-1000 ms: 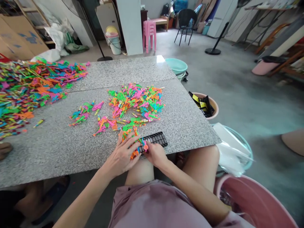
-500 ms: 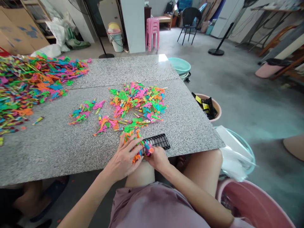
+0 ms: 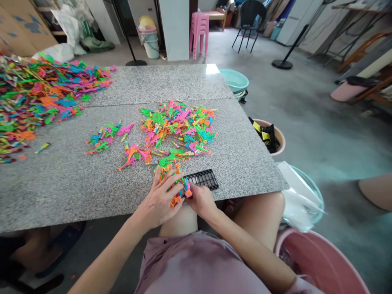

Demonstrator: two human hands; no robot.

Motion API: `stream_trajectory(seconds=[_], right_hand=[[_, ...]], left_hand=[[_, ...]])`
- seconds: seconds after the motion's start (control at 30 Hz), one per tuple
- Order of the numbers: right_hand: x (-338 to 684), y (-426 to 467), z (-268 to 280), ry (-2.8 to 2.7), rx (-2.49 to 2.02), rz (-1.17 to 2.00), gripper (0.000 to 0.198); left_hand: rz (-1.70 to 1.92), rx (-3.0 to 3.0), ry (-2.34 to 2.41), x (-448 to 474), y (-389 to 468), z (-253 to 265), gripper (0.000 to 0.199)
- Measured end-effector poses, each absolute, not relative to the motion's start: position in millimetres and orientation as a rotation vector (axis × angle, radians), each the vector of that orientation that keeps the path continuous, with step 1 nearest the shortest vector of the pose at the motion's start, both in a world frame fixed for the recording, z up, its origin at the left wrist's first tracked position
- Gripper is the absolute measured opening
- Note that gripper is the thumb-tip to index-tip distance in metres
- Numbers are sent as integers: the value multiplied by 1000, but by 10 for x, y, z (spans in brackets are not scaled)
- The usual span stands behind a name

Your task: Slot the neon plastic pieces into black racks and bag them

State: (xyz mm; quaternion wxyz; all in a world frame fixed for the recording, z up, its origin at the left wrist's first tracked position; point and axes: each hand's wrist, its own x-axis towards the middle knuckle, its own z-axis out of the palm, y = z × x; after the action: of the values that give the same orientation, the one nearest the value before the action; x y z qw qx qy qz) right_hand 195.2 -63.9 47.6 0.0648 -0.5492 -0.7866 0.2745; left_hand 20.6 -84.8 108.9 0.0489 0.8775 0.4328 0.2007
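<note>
Left hand (image 3: 161, 200) lies flat, fingers spread over small coloured plastic pieces (image 3: 174, 196) at the counter (image 3: 76, 188) edge. Right hand (image 3: 200, 201), its grip pinching one piece, touches the black grid tray (image 3: 203, 179) just beyond.

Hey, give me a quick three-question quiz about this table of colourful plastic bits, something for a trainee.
1. True or false: the left hand lies flat, fingers spread, on a small bunch of plastic pieces at the near edge of the granite table.
2. Which does the right hand pinch? A) a yellow label B) a small orange and blue piece C) a pink stool
3. Fill in: the black grid tray lies just to the ____ of both hands.

Key: 1 true; 2 B; 3 right.
</note>
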Motion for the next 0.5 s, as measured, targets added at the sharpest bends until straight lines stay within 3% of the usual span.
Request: stream_trajectory(seconds=[0.27, 0.5], right_hand=[[1982, -640, 402, -2239, -1629, 883, 12], [1931, -627, 438, -2421, -1682, 819, 18]], left_hand=[[594, 2691, 1295, 173, -841, 1103, 25], [609, 2658, 1288, 158, -842, 1071, 23]])
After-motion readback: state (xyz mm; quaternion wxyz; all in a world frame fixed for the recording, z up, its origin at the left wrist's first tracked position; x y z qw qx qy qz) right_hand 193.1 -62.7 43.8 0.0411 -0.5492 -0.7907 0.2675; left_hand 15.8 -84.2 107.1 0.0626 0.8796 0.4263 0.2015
